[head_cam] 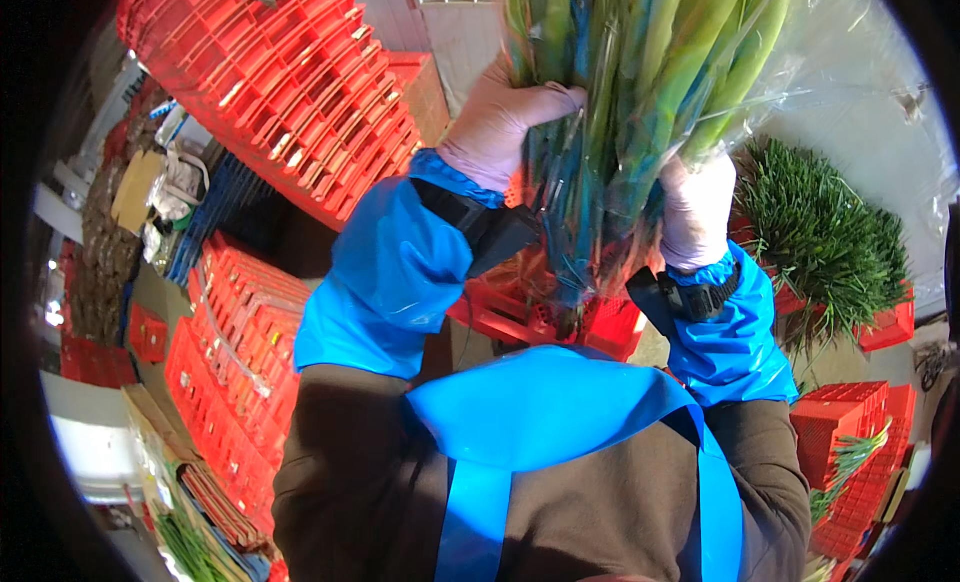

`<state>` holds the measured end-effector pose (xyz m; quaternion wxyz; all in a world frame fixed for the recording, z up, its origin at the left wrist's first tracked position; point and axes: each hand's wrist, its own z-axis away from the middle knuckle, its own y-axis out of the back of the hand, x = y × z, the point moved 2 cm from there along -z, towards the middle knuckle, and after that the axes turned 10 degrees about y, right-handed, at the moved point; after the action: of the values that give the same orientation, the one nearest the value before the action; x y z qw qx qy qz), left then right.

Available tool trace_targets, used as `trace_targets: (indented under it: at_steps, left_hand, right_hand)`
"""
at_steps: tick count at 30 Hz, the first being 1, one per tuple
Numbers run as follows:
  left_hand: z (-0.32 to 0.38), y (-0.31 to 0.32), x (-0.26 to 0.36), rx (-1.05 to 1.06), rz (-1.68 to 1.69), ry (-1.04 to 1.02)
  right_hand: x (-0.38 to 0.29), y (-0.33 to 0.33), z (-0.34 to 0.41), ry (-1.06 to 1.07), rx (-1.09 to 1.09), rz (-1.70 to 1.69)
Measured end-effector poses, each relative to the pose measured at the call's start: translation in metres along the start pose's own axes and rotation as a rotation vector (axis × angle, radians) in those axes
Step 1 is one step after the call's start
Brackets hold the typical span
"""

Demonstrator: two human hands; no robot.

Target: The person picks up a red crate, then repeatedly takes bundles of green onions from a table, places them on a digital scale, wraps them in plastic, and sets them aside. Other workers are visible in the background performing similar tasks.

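Note:
A thick bunch of long green leafy vegetables, probably scallions [615, 94], is raised in front of me inside a clear plastic sleeve [806, 71]. My left hand [495, 128], in a pale glove, grips the bunch from the left with the thumb across the stalks. On the opposite side my right hand [697, 207], also gloved, holds the bunch through the film, its fingers partly hidden behind it. The darker leaf ends point down towards a red plastic crate [517, 315] below, mostly covered by the bunch and my apron [547, 417].
A tall stack of red crates [277, 79] leans at upper left, with more red crates [232, 387] below it. To the right, a heap of green leaves [821, 229] fills a red crate. Further red crates [840, 432] stand at lower right. Blue stacked crates [206, 214] lie left.

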<state>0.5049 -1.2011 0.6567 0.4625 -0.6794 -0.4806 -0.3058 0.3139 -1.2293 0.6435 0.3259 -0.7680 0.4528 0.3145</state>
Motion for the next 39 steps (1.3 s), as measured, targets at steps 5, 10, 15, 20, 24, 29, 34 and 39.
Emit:
trace_targets:
  at_steps: [5, 10, 15, 20, 24, 29, 34, 39]
  left_hand:
    - [0.002, 0.015, -0.04, 0.211, 0.125, 0.174]
    - [0.029, 0.045, -0.038, 0.29, 0.112, 0.15]
    - [0.046, 0.071, -0.054, 0.424, 0.18, 0.341]
    - [0.03, 0.083, -0.109, 0.522, 0.217, 0.616]
    - [-0.006, 0.107, -0.155, 0.473, 0.314, 0.738]
    - [-0.016, 0.134, -0.203, 0.586, 0.274, 0.931]
    - [-0.017, 0.149, -0.243, 0.53, 0.165, 1.024]
    - [-0.006, 0.145, -0.297, 0.485, 0.257, 1.109]
  right_hand:
    - [0.019, 0.015, -0.01, -0.107, -0.071, 0.043]
    - [0.045, -0.011, -0.014, 0.114, -0.154, 0.203]
    - [0.076, -0.015, -0.001, -0.178, -0.166, -0.045]
    - [0.139, 0.017, -0.009, -0.568, -0.251, 0.02]
    - [0.199, 0.038, -0.025, -0.828, -0.289, -0.111]
    - [0.275, 0.047, -0.028, -1.032, -0.258, -0.13]
    - [0.342, 0.066, -0.016, -1.058, -0.26, -0.037]
    - [0.342, 0.104, -0.011, -0.902, -0.419, 0.325]
